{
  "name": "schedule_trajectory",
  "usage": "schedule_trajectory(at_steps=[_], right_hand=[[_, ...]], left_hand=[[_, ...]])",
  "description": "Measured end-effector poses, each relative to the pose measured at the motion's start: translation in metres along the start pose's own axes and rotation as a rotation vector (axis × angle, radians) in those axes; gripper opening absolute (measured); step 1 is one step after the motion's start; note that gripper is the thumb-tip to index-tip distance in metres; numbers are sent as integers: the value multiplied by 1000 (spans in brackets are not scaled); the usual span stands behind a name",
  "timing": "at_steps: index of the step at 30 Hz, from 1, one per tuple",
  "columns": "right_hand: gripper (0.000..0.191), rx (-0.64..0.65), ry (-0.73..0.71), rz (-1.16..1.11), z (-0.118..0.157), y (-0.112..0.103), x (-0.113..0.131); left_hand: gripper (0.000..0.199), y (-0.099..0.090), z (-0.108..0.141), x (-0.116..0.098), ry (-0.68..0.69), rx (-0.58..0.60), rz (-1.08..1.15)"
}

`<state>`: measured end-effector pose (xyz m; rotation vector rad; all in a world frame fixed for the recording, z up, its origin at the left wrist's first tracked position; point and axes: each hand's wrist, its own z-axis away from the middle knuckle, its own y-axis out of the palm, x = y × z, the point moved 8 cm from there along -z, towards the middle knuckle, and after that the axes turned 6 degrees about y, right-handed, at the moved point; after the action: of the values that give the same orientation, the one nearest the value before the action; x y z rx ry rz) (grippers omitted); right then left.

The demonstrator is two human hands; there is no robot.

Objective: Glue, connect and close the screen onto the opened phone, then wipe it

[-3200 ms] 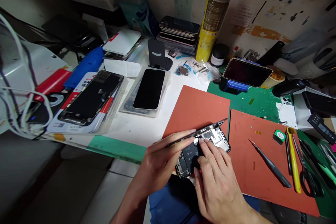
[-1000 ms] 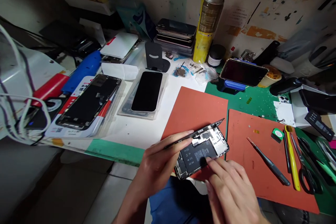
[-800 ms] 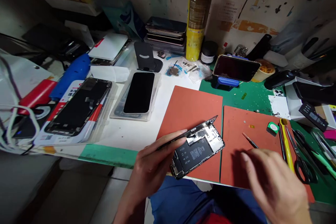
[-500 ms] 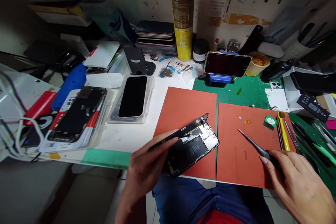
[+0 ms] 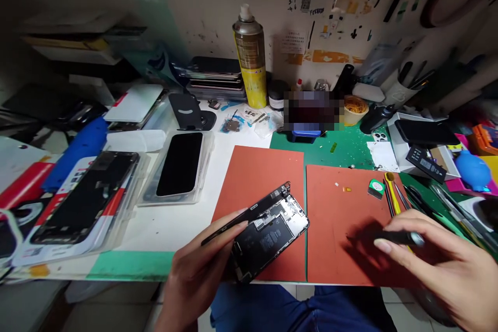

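An opened phone (image 5: 268, 238) is in my left hand (image 5: 198, 264), over the left orange mat (image 5: 259, 171). My fingers grip its raised screen half, tilted up from the body, where the battery and metal-covered boards show. Above the right orange mat (image 5: 324, 212), my right hand (image 5: 439, 264) pinches a dark slim screwdriver (image 5: 395, 237) between thumb and fingers. Its thin tip points left and is blurred. Beyond it on that mat lie a small amber piece (image 5: 347, 189), a green-sided block (image 5: 376, 189) and a yellow-handled brush (image 5: 392, 197).
On the left are a loose phone screen (image 5: 85, 197) and a phone (image 5: 180, 163) on a clear case. A spray can (image 5: 251, 62) and a blue phone stand (image 5: 305, 134) stand at the back. Tweezers and other tools (image 5: 439, 207) lie at the right.
My right hand has lifted the screwdriver off the mat and turned it level. My left hand keeps its grip on the opened phone. The camera view has shifted up and right.
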<state>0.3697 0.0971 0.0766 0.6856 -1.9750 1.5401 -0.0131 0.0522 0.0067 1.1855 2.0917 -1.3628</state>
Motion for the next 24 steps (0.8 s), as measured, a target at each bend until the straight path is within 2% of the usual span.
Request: schedule_trajectory(at_steps=[2,3,4,6,8,9,11,14,17,24], right_hand=[[29,188,-16,-91,-7,21,11],[26,234,-21,-113,-10,26,15],[24,226,-11,-132,-14,28,18],[23,123,38,-201,-27,24,21],[33,-5,104,-334,-45,23,23],[43,-27,128,-407,-54,29,24],[56,-17,121,-498,-75,48,29],[55,45,118,-524,-98,83,27],[54,91,169,-548,-106,109,17],[58,117,220,-594,-104,123,10]], left_hand=[[47,-1,-1,-2,10,-9,4],[47,-1,-1,-2,12,-9,9],[48,0,-1,-2,13,-9,12],[48,0,-1,-1,10,-2,16],[49,0,0,-1,21,0,18],[50,1,0,-1,29,0,19],[50,1,0,-1,40,0,25],[50,1,0,0,35,-2,34],[49,1,1,0,33,0,43],[51,1,3,-1,39,-4,47]])
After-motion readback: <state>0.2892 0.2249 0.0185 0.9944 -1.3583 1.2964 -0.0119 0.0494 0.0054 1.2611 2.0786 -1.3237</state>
